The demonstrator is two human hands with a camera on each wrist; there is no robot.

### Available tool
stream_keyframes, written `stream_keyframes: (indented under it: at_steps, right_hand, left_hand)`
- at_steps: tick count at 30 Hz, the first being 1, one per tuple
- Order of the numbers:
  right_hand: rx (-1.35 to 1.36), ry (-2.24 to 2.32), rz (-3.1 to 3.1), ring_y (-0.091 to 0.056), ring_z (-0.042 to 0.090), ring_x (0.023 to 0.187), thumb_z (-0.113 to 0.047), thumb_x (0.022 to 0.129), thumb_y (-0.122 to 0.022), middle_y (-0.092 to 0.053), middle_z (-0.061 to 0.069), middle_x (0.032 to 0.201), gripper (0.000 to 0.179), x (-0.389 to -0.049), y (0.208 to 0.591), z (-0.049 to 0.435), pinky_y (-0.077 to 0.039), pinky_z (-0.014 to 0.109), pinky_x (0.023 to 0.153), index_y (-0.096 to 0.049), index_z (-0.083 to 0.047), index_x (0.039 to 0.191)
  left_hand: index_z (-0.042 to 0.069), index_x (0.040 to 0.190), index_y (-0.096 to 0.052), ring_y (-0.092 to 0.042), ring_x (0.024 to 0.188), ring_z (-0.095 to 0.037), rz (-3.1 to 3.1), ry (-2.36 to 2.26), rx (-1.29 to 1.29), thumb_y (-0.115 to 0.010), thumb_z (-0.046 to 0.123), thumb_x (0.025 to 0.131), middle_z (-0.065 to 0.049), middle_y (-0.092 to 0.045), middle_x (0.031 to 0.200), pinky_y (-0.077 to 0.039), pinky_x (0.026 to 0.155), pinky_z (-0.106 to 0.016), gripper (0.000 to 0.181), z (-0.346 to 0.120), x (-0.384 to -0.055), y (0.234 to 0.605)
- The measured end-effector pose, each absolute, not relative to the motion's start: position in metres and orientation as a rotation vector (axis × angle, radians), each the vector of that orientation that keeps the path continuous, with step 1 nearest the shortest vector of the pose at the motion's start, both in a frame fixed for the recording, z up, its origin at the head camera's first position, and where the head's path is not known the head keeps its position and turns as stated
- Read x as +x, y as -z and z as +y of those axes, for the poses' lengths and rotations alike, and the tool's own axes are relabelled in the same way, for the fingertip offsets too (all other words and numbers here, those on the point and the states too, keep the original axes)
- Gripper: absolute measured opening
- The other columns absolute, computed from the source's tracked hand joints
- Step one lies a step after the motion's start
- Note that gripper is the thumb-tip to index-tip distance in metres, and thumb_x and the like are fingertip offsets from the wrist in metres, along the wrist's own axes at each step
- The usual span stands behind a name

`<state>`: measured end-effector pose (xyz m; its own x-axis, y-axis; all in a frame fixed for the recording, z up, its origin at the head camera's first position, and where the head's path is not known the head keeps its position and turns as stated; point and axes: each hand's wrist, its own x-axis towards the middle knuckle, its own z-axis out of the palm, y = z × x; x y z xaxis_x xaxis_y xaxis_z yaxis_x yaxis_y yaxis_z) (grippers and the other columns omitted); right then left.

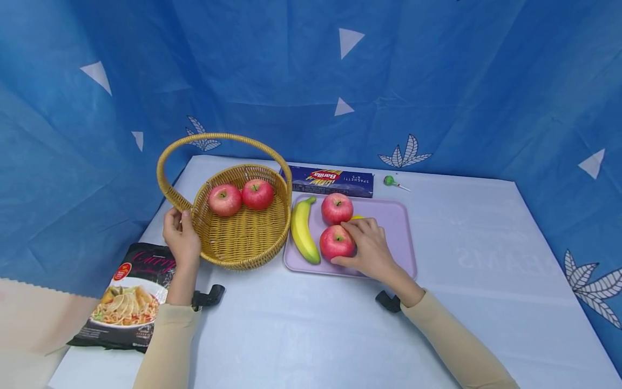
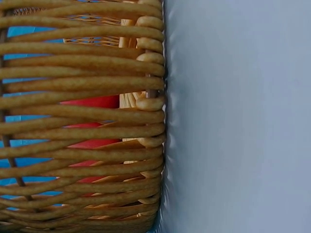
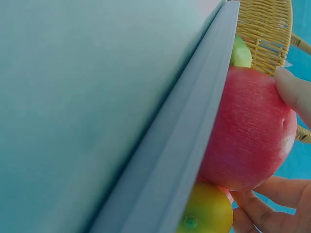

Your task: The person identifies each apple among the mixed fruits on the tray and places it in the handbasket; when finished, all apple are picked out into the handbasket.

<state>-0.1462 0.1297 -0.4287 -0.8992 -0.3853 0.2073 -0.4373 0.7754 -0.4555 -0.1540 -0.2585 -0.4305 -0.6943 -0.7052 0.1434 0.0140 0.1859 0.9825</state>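
The left hand (image 1: 183, 239) holds the basket (image 1: 243, 235) by its left edge. Further right, at the purple tray (image 1: 397, 232), the near red apple (image 1: 335, 242) is between thumb and fingers of the right hand (image 1: 371, 247), which grips it.

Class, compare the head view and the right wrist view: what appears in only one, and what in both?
Only the head view shows the left hand holding the basket, the two apples inside it, the curry packet, the spaghetti box and the lollipop.

Only the right wrist view shows the round mark on the end of the yellow fruit.

Both show the right hand gripping an apple, the tray, the basket and the banana, though the wrist view catches just the banana's green tip.
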Motion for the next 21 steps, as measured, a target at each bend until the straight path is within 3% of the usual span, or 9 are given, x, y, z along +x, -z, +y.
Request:
stream_keyframes:
  at_steps: [21]
  right_hand:
    - [0.644,-0.73,-2.819,-0.046,0.027,0.11,-0.046,0.063,-0.087,-0.063,0.013,0.112,0.075,-0.1482,0.4268,0.1229,-0.036,0.045,0.083,-0.064,-0.005,0.121]
  left_hand:
    - [0.003,0.132,-0.052,-0.053,0.123,-0.015,-1.862,1.562,0.638,-0.046,0.02,0.104,-0.01,-0.058,0.137,-0.045,0.105,-0.033,0.033,-0.2579,-0.1544,0.4297]
